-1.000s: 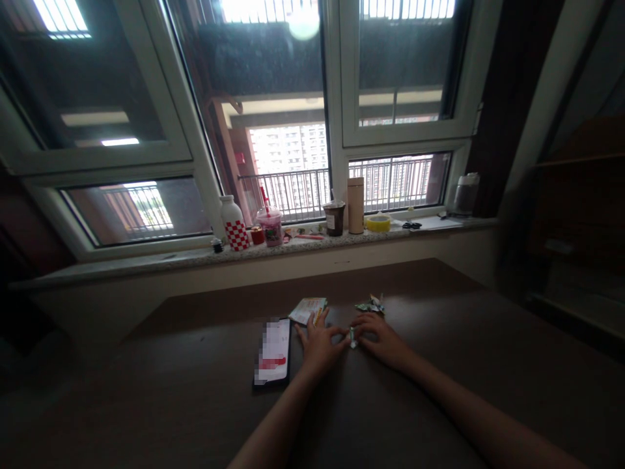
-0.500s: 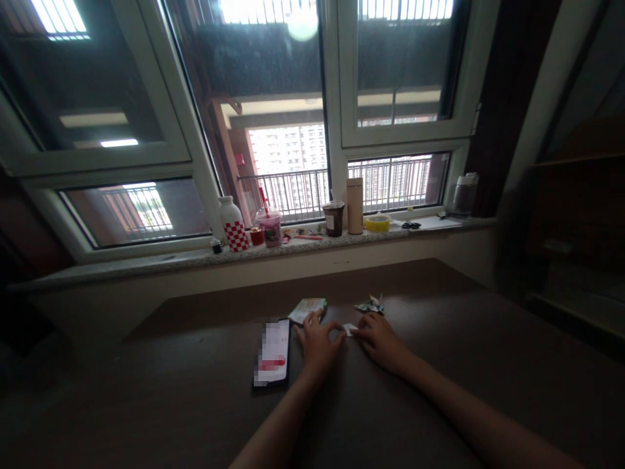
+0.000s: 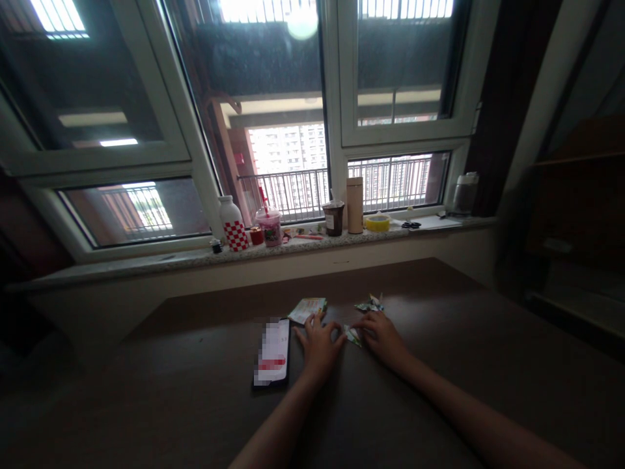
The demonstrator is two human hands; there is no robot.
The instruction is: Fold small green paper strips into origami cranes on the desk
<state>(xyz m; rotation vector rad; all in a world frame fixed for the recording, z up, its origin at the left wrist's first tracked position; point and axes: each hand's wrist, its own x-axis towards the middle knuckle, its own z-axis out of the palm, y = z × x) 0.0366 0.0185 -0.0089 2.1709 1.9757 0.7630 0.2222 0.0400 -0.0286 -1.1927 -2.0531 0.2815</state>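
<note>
A small piece of folded paper (image 3: 352, 335), white with green print, lies on the brown table between my hands. My left hand (image 3: 319, 345) pinches its left edge between thumb and forefinger, the other fingers spread toward a flat printed paper packet (image 3: 306, 310). From the right, my right hand (image 3: 383, 337) reaches in with bent fingers, its fingertips on the upper edge of the folded paper. Just beyond that hand sits a crumpled-looking folded paper piece (image 3: 371, 304) with pointed ends. A phone (image 3: 276, 352) with a lit screen lies left of my left hand.
Along the granite windowsill (image 3: 170, 262) stand a red-checked white bottle (image 3: 233, 225), a pink drink cup (image 3: 270, 228), a dark drink cup (image 3: 333, 218), a tan flask (image 3: 355, 205), yellow tape (image 3: 377, 224) and black-handled scissors (image 3: 411, 225). The table (image 3: 439, 312) ends before the sill.
The folded paper shows more of its printed surface now, with a corner pointing toward me. My right fingertips have shifted slightly up and away; my left hand has barely moved.
</note>
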